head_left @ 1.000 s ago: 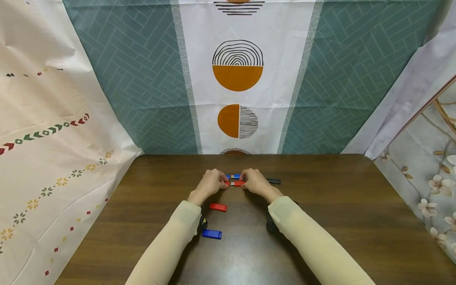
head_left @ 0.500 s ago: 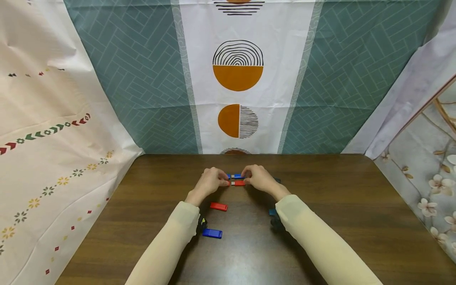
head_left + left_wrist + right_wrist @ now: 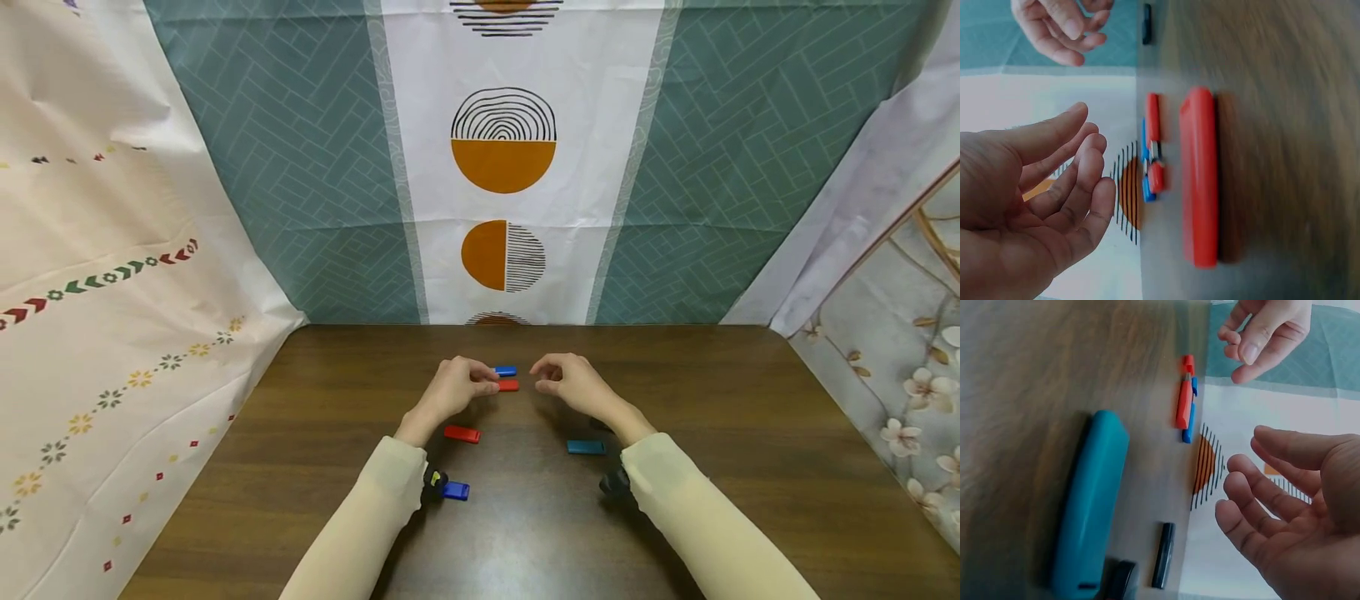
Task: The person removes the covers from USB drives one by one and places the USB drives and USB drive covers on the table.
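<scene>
My left hand (image 3: 456, 388) hovers over the table with loosely bent fingers and holds nothing. In the head view its fingertips overlap the left parts of a red USB stick (image 3: 509, 386) and a blue USB stick (image 3: 506, 372). The left wrist view shows both lying apart from the hand; the red cap (image 3: 1156, 177) and blue cap (image 3: 1148, 189) sit at their metal plugs. My right hand (image 3: 576, 387), also without anything in it, is raised to the right of them, fingers gently curved and thumb apart.
Nearer on the table lie another red USB stick (image 3: 462, 434), a blue one (image 3: 456, 491) partly behind the left wrist camera, and a teal one (image 3: 586, 447). Two black pieces, one a slim stick (image 3: 1163, 556), lie by the right hand. A patterned cloth (image 3: 517, 167) hangs behind the table.
My right hand has let go of the USB sticks and moved right, uncovering the teal one. The left hand has shifted slightly right, off the caps. The sticks lie about where they were.
</scene>
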